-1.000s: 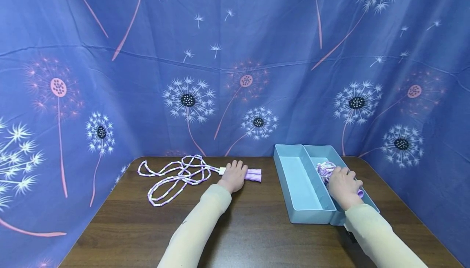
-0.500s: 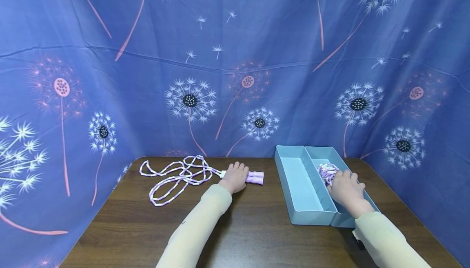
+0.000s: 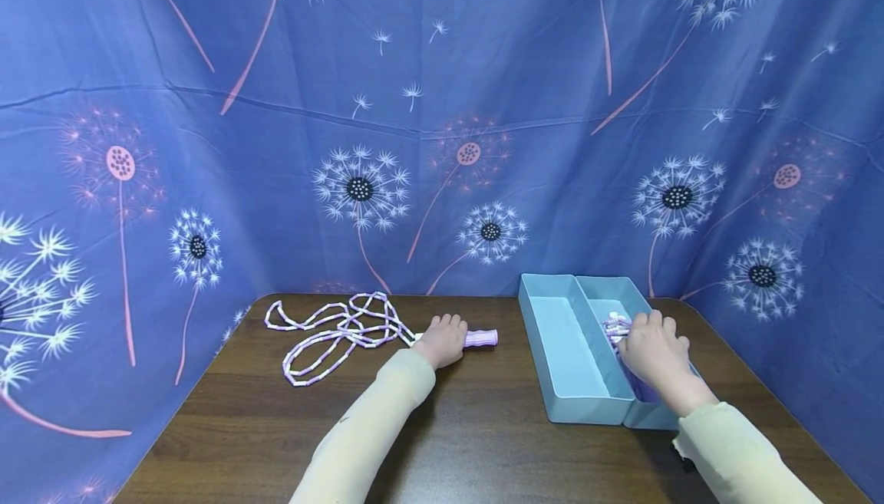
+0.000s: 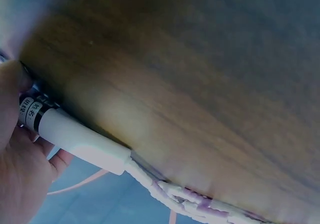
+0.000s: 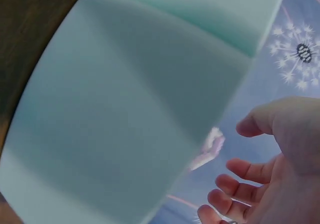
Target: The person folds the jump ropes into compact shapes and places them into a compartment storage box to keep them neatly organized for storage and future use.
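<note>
A purple-and-white beaded jump rope (image 3: pixel 318 347) lies in loose loops on the table, its handles to the right. My left hand (image 3: pixel 442 341) grips the handles; one purple grip end (image 3: pixel 481 337) sticks out past the fingers. In the left wrist view the thumb lies on a labelled dark band beside the white handle neck (image 4: pixel 85 141). My right hand (image 3: pixel 656 347) is over the right-hand blue box (image 3: pixel 652 416), fingers spread and slightly bent, nothing between them in the right wrist view. A second, bundled jump rope (image 3: pixel 615 326) lies in that box, partly hidden by the hand.
Another long blue box (image 3: pixel 562 347) stands directly against the right-hand one, on its left. A blue dandelion-print cloth (image 3: pixel 428 67) hangs behind and beside the brown wooden table (image 3: pixel 497 450).
My right hand has let go of the bundled jump rope and risen slightly, moving right. My left hand stays in place, but the handles in it have turned, with one end showing now.
</note>
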`<state>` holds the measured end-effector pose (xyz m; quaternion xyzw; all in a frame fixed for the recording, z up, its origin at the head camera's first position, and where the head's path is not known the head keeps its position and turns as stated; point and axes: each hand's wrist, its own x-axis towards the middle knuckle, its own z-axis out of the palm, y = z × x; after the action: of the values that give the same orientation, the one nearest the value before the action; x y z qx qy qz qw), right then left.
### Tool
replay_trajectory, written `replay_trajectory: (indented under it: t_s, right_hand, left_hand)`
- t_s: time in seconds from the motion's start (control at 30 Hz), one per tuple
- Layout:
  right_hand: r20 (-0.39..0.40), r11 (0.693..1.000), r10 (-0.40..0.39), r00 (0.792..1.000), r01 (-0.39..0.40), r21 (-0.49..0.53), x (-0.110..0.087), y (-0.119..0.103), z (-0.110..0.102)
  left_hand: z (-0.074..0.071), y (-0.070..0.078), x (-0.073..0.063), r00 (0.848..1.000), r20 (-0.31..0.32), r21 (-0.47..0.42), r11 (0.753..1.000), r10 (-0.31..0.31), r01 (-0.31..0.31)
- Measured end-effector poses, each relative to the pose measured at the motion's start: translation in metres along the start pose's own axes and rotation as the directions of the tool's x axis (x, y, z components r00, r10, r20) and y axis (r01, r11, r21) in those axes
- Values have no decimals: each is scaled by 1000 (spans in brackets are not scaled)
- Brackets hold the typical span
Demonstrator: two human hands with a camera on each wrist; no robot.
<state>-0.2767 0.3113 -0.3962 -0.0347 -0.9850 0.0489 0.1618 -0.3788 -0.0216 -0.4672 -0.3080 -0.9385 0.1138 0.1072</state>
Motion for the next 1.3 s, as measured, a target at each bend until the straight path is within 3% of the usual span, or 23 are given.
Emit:
replay_trajectory:
  t_s: [0.23,0.43,0.57,0.73,0.93,1.17,1.3]
  right_hand:
    - [-140,995,-103,985,104,-4,-1,-16,-8]
    - [-162,986,-164,973,163,-16,-4,-32,-17]
    - [-146,981,-191,971,192,-10,-5,-45,-21]
    - [-162,970,-240,957,241,-15,-5,-60,-24]
    - [-233,951,-305,924,306,-29,-4,-76,-27]
    - [-300,910,-406,863,413,-41,-4,-95,-27]
    - [-298,889,-448,843,455,-49,-3,-103,-25]
  left_hand:
    - [-5,5,-4,1000,24,-14,1000,-6,7]
    - [-7,7,-4,999,44,-44,999,-15,17]
    - [-8,8,-4,1000,-12,-16,1000,-19,19]
    - [-11,7,-5,993,-119,82,997,4,6]
    - [-22,8,-6,984,-179,131,991,20,4]
    - [-36,9,-7,991,-135,109,994,-1,16]
    - [-43,9,-10,988,-154,117,993,0,18]
